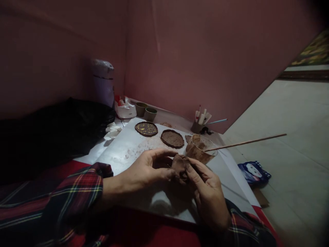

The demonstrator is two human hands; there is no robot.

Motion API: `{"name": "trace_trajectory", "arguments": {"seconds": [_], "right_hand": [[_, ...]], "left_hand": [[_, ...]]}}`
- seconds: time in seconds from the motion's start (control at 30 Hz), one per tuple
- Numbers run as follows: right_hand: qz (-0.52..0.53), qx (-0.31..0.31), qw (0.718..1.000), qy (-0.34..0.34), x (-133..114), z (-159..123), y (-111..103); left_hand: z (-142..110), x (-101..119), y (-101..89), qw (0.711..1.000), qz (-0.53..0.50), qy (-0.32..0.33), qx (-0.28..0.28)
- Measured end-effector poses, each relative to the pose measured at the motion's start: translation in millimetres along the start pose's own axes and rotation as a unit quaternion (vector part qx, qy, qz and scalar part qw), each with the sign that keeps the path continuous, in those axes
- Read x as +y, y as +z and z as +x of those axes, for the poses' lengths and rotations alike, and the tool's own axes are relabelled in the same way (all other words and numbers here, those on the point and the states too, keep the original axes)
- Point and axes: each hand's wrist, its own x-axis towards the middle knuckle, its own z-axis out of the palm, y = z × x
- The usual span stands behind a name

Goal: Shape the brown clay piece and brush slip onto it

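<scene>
A lump of brown clay (180, 168) is held above the white sheet by both hands. My left hand (151, 168) grips its left side, thumb in front and fingers behind. From the right, my right hand (207, 185) presses its thumb into the lump, with the other fingers curled round the back. Just beyond lie two flat round brown discs with raised rims: a plain one (172, 139) and one dotted with yellow (146, 129). A smeared clear cup (200, 149) with a long thin stick (252, 141) in it stands behind my right hand.
Two small dark pots (150, 114) stand at the back beside a white plastic bag (125, 109). A holder of sticks and brushes (197, 126) is at the back right. White pieces (112, 131) lie left, near black plastic (56, 137). A blue packet (254, 173) lies off the table's right side.
</scene>
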Motion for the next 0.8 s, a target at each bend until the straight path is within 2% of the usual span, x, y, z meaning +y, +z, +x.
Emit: {"name": "trace_trajectory", "arguments": {"seconds": [0.17, 0.3, 0.4, 0.5, 0.6, 0.67, 0.8], "right_hand": [[-0.006, -0.004, 1.0, 0.009, -0.9, 1.2, 2.3], [-0.018, -0.003, 1.0, 0.004, 0.4, 1.0, 5.6], [-0.025, -0.004, 1.0, -0.009, 0.7, 1.4, 8.2], [-0.038, -0.006, 0.999, -0.013, 1.7, 0.4, 10.3], [-0.062, -0.01, 0.997, -0.033, 3.6, -2.2, 10.8], [-0.084, -0.01, 0.995, -0.056, 4.4, -4.0, 10.1], [-0.118, -0.02, 0.988, -0.101, 3.8, -6.6, 8.6]], "left_hand": [[-0.5, -3.3, 3.1, 1.0, -0.029, 0.006, -0.007], [-0.8, -4.9, 4.1, 1.0, 0.012, 0.019, -0.004], [-1.9, -4.2, 3.5, 0.984, 0.158, 0.076, 0.013], [-3.5, -2.5, 2.5, 0.939, 0.319, 0.125, 0.031], [-5.0, -1.8, 2.3, 0.913, 0.38, 0.144, 0.038], [-5.6, -2.3, 2.8, 0.912, 0.382, 0.142, 0.041], [-6.0, -4.5, 3.2, 0.933, 0.339, 0.115, 0.05]]}}
